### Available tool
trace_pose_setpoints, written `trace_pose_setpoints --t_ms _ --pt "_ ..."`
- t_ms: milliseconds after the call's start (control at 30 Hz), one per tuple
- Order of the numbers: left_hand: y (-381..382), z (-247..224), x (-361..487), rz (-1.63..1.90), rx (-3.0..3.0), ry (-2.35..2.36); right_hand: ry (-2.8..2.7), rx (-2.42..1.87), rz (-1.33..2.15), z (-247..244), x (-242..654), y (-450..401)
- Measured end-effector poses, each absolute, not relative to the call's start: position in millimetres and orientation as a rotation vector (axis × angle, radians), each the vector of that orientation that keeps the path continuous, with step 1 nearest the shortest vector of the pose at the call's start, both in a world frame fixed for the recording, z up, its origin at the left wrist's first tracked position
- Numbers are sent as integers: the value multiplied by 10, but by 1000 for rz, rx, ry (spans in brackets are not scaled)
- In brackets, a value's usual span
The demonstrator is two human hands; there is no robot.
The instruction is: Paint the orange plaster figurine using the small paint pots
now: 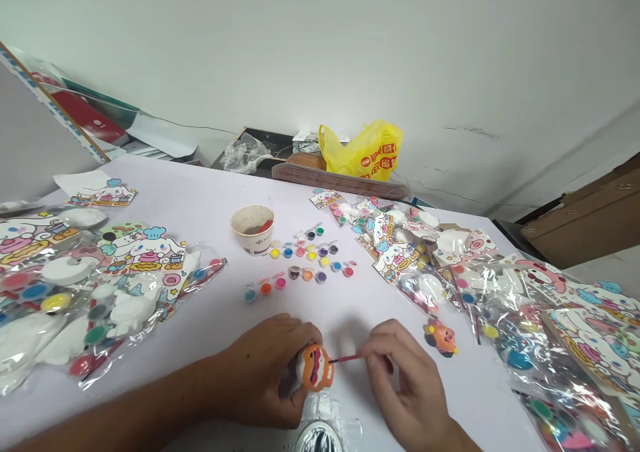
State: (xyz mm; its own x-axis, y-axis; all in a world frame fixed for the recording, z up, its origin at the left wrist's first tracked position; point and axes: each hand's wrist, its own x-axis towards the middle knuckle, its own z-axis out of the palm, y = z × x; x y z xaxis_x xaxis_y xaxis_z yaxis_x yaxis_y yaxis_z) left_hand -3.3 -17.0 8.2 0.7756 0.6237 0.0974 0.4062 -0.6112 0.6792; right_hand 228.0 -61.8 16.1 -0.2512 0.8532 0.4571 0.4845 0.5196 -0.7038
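A small figurine (317,369), painted orange with purple and white patches, sits between the thumb and fingers of my left hand (273,372). My right hand (407,379) pinches a thin red paintbrush (350,357). Its dark tip points left and meets, or nearly meets, the figurine's right side. Beyond my hands lie several small paint pots (307,274) in short strips, in many colours. A paper cup (253,230) holding murky liquid and a red stick stands behind them. To the right of my right hand lies a painted orange and pink figurine (441,338).
Clear plastic packets of white figurines and paints cover the left (125,305) and right (510,319) sides of the white table (200,192). A yellow plastic bag (367,151) sits by the back wall. A round shiny object (319,437) lies at the front edge.
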Motion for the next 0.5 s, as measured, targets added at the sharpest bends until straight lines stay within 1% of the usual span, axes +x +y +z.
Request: trace_pose_setpoints --t_ms 167,500 --pt "-142 13 -12 516 2295 962 -1628 -1300 646 23 2363 -445" --pt "-123 -105 -28 571 2348 1185 -1522 -1366 744 -99 2373 -377"
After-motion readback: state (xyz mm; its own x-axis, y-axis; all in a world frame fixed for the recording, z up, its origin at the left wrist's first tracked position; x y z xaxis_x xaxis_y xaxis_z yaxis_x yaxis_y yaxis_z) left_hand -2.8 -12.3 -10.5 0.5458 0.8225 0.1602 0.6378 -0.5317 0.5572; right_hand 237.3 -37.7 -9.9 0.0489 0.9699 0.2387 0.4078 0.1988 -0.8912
